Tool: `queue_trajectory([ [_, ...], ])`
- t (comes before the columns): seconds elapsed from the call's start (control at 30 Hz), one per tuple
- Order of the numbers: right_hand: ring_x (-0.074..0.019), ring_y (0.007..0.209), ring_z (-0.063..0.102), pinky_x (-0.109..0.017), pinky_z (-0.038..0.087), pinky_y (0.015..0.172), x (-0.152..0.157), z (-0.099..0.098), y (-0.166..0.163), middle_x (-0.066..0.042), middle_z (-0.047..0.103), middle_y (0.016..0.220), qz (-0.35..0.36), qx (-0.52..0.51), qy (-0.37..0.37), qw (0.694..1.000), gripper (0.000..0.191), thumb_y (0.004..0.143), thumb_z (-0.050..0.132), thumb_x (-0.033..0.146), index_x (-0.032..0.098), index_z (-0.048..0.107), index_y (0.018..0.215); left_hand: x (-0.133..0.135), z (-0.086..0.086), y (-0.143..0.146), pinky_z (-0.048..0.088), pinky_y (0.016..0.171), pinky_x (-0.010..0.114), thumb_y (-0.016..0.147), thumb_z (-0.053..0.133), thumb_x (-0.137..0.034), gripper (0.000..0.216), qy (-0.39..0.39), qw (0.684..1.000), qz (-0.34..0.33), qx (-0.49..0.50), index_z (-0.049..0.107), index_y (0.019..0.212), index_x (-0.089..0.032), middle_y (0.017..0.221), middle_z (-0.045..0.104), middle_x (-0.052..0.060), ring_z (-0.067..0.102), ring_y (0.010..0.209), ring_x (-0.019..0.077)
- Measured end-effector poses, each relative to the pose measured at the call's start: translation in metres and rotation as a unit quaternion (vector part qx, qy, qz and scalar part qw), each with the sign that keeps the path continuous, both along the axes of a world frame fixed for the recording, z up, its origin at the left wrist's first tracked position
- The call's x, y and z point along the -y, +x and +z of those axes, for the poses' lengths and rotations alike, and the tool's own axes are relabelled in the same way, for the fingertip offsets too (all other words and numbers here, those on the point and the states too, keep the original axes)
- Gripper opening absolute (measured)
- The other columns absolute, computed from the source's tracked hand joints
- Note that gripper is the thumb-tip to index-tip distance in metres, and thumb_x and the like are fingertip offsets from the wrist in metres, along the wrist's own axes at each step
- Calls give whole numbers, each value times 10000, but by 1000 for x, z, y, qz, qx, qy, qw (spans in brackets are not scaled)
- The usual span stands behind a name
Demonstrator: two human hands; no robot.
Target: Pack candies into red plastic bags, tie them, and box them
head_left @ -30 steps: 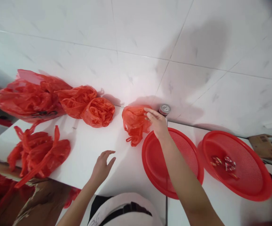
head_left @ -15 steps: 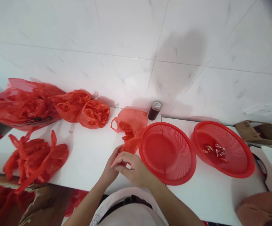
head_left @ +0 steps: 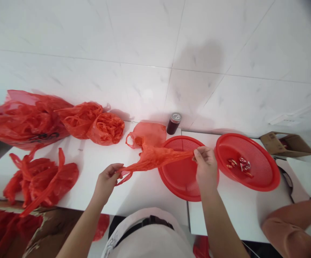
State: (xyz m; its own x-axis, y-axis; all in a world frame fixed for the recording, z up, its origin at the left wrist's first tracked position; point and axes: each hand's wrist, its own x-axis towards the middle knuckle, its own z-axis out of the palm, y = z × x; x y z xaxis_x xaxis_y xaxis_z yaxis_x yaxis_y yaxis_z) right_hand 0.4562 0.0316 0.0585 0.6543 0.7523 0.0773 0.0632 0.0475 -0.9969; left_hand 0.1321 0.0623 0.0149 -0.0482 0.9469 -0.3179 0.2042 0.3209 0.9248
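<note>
Past the stretched bag (head_left: 155,158), the far basket (head_left: 261,165) (red) holds small packets (head_left: 244,165).

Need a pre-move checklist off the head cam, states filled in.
1. Left grip on the stretched red bag: ok, pinching one end.
2. Right grip on the bag: ok, pinching the other end.
3. Stretched bag separate from the red bag behind it: cannot tell, they overlap in view.
4. Stretched bag's mouth open: cannot tell, plastic is bunched.
5. Dark can standing: ok, near the wall.
6. Other person's arm apart from both hands: ok, off at the right edge.
</note>
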Motion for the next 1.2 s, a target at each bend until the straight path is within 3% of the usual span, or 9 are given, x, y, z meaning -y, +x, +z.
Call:
queue_trajectory([
  [0.2,-241,1149,496,-430,407,986,14,4,-23,-80,529,1192,57,249,-56,965,146,887,554,370,249,606,949,19,26,25,291,483,169,728,680,-409,286,-96,983,1,155,576,898,-205,584,517,-64,430,493,71],
  [0.37,-254,1277,432,-433,336,1066,20,-17,-72,-58,497,1365,329,352,-45,875,151,893,574,325,254,705,867,32,44,52,288,479,164,713,706,-360,224,-107,960,-48,253,567,754,-189,548,465,-69,354,474,56],
  [0.5,-264,1062,601,-396,424,923,18,-57,-92,-67,657,1166,480,390,-185,764,243,806,678,353,287,720,1036,39,54,40,248,436,166,725,707,-358,218,-100,950,-99,278,575,733,-185,490,390,-84,259,426,48],
  [0.57,-228,880,654,-328,455,789,17,-67,-86,-44,709,983,495,382,-241,742,426,797,665,298,302,636,1222,37,56,13,255,439,164,751,694,-393,241,-83,958,-113,249,580,737,-180,456,327,-97,231,418,46],
  [0.7,-228,920,646,-305,442,755,10,-62,-60,-113,693,1022,415,385,-284,774,388,880,439,128,174,619,1221,28,52,-61,384,523,196,751,700,-428,279,-17,997,-67,37,617,864,-186,629,520,-45,440,539,87],
  [0.8,-211,1043,609,-300,443,835,5,-49,-52,-106,644,1182,386,380,-270,796,428,885,387,93,185,592,1249,28,51,-79,494,755,301,758,680,-440,342,84,978,-53,-184,636,1001,-202,911,621,25,591,834,186],
  [0.9,-196,1112,579,-315,442,920,4,-36,-63,-78,606,1270,381,339,-221,831,524,851,430,89,231,523,1348,41,52,-38,382,1048,467,816,627,-372,274,271,916,-26,-294,651,1050,-231,1238,554,83,513,1200,278],
  [1.0,-188,1110,576,-338,437,967,10,-23,-85,-70,609,1258,410,276,-147,857,550,821,443,75,237,537,1338,52,42,25,335,1091,512,857,605,-252,97,394,860,-74,-316,696,887,-239,1409,453,80,427,1316,296],
  [1.2,-134,1066,583,-291,448,943,32,5,-101,-1,623,1225,488,129,-75,860,630,797,379,18,293,502,1350,34,-19,67,250,1095,639,901,546,-264,179,330,840,-124,-413,717,937,-225,1511,372,108,242,1429,368],
])
